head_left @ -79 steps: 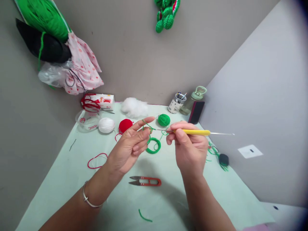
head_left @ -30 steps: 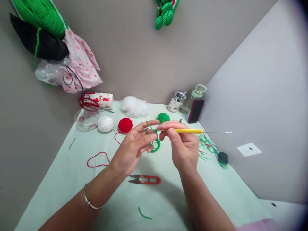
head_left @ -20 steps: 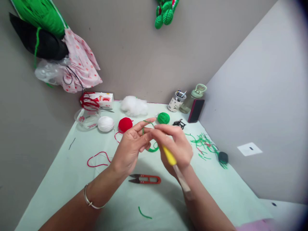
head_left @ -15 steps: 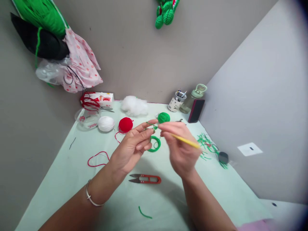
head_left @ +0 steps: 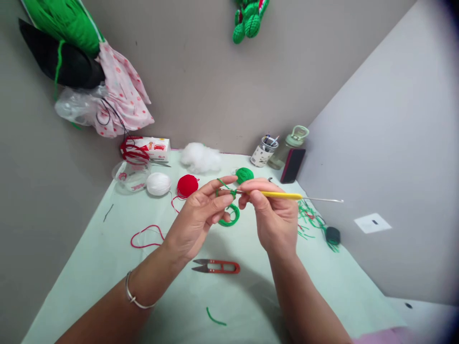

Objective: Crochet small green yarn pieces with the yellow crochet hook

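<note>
Between the thumb and fingers of my left hand (head_left: 201, 215) is a small piece of green crochet work (head_left: 233, 193), with green yarn (head_left: 224, 183) running over the index finger. My right hand (head_left: 274, 215) grips a yellow-handled crochet hook (head_left: 283, 195), which lies nearly level; its metal tip reaches into the green stitches. A second thin metal end sticks out to the right of the handle. Behind the fingers lies a coil of green yarn (head_left: 234, 216), and past it sits a green yarn ball (head_left: 245, 175).
Orange thread snips (head_left: 217, 266) and a green yarn scrap (head_left: 216, 317) lie in front. Behind are red (head_left: 187, 185) and white (head_left: 158, 184) yarn balls, white stuffing (head_left: 201, 157), a pen cup (head_left: 264, 152), a bottle (head_left: 289, 147) and a phone (head_left: 293, 165). Green clippings (head_left: 308, 212) lie right.
The hook has swung from a downward slant to nearly level, and its far metal end now shows. My right hand has turned with it; my left hand keeps its hold.
</note>
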Action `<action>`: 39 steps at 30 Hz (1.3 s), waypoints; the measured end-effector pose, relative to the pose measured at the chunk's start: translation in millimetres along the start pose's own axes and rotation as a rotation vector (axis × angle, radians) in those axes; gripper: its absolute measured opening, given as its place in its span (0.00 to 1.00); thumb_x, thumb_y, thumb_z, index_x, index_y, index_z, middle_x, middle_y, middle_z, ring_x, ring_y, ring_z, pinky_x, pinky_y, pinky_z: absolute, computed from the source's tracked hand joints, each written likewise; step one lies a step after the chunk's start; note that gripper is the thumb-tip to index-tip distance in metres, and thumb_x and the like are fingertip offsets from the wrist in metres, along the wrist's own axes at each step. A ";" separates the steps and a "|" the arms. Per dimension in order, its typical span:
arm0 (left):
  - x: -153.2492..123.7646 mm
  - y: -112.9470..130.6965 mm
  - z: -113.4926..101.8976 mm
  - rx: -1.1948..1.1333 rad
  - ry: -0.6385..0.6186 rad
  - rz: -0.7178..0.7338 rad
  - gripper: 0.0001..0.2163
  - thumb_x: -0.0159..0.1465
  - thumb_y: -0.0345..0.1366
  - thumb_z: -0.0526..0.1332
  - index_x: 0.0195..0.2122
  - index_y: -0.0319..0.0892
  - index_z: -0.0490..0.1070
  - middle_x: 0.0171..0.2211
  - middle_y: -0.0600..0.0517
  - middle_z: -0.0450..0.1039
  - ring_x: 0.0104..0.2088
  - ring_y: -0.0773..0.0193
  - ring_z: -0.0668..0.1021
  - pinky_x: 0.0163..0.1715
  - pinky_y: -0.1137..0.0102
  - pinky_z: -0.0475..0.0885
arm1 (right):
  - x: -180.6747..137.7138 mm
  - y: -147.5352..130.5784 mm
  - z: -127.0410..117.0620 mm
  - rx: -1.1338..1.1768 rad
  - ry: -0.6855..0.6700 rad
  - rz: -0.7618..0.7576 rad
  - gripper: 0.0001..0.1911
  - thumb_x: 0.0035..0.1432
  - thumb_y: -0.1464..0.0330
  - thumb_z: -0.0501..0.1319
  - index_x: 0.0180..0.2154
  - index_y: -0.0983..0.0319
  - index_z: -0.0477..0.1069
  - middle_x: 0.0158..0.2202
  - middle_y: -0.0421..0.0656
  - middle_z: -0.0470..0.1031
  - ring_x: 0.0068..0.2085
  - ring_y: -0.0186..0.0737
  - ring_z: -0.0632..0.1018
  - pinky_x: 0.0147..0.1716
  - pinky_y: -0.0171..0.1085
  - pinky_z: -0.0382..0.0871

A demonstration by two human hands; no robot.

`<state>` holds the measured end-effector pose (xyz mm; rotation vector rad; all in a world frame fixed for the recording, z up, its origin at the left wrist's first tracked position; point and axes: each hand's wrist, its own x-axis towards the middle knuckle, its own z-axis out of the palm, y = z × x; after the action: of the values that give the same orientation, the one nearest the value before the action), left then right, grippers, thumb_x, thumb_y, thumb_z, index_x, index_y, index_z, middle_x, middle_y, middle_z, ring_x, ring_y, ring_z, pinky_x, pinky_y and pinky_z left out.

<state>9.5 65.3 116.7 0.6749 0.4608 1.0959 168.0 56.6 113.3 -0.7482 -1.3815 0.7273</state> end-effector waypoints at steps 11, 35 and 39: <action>-0.3 5.5 -4.0 -0.020 0.002 -0.059 0.15 0.61 0.30 0.76 0.50 0.43 0.84 0.25 0.62 0.65 0.17 0.83 0.57 0.22 0.83 0.67 | 0.7 -0.7 -2.8 0.023 0.027 0.038 0.07 0.70 0.63 0.66 0.42 0.55 0.84 0.37 0.40 0.81 0.31 0.34 0.80 0.30 0.37 0.78; 1.3 -3.5 -7.0 0.286 0.156 0.233 0.15 0.59 0.33 0.77 0.47 0.50 0.84 0.32 0.58 0.73 0.24 0.75 0.75 0.19 0.79 0.64 | -4.0 -12.3 2.9 -0.391 0.009 -0.289 0.09 0.70 0.74 0.62 0.44 0.58 0.81 0.35 0.42 0.81 0.36 0.40 0.80 0.36 0.42 0.77; 0.7 -1.8 -3.8 0.180 0.133 0.136 0.18 0.57 0.32 0.78 0.49 0.47 0.83 0.29 0.59 0.73 0.21 0.78 0.69 0.21 0.80 0.65 | -6.5 -7.8 3.5 -0.447 -0.024 -0.355 0.11 0.70 0.75 0.62 0.46 0.56 0.81 0.39 0.43 0.82 0.39 0.40 0.82 0.37 0.41 0.79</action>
<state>8.4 66.5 112.7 0.8035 0.6404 1.2420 164.3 46.9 116.1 -0.8085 -1.6680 0.1474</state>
